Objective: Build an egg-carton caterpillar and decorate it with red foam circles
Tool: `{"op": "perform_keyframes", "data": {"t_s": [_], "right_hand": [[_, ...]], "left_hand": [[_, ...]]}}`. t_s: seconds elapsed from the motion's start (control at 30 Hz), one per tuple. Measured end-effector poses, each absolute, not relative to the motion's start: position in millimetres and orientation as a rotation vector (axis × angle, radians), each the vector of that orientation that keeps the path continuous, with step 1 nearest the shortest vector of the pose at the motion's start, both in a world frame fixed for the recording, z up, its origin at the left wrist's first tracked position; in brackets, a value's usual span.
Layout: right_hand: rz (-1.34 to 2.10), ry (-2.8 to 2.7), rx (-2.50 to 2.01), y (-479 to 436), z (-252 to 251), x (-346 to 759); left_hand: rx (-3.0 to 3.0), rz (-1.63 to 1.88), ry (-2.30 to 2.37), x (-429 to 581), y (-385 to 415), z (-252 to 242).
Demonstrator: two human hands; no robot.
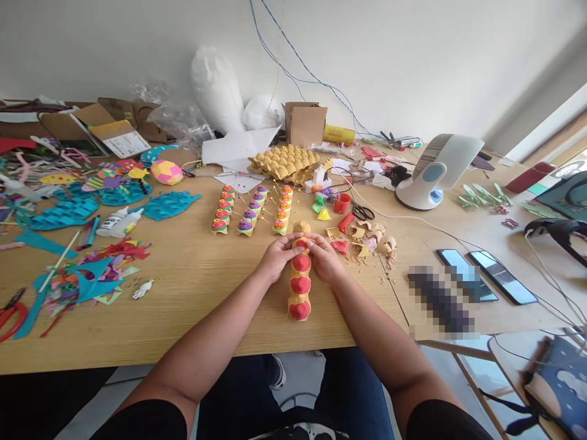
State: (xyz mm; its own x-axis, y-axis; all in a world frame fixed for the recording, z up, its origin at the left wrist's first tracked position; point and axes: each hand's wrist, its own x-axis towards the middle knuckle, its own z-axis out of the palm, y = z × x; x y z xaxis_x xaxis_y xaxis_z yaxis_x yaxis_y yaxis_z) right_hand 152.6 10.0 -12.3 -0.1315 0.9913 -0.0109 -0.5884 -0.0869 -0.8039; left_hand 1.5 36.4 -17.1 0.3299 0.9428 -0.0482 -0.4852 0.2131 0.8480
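Observation:
A strip of egg carton point(294, 295) lies lengthwise in front of me on the table, red clay caps covering several of its bumps. The bump at its far end is bare cardboard. My left hand point(276, 257) grips the strip's left side near the far end, while my right hand point(325, 258) holds the right side. Both thumbs press at a red patch point(301, 243) there, and the fingertips partly hide it. Beyond the hands stand three decorated strips: a red and green one point(223, 211), a purple one point(252, 212) and an orange-pink one point(283, 209).
Torn carton scraps point(367, 235), black scissors point(362, 212) and a red cup point(342, 203) sit right of the hands. Further right are a white fan point(435, 174) and phones point(502, 277). Paper scraps point(94, 278) and red-handled scissors point(13, 316) lie left. Egg trays point(284, 162) are behind.

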Motion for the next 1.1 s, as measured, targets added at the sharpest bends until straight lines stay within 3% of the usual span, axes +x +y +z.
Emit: {"op": "perform_keyframes", "data": {"t_s": [0.57, 1.1], "right_hand": [[1.430, -0.764, -0.745, 8.6, -9.8, 147.0], [1.605, -0.749, -0.696, 11.5, -17.1, 153.3]], "left_hand": [[0.911, 1.177, 0.675, 5.8, 31.3, -15.3], [0.664, 1.039, 0.571, -2.8, 32.6, -7.8]]}}
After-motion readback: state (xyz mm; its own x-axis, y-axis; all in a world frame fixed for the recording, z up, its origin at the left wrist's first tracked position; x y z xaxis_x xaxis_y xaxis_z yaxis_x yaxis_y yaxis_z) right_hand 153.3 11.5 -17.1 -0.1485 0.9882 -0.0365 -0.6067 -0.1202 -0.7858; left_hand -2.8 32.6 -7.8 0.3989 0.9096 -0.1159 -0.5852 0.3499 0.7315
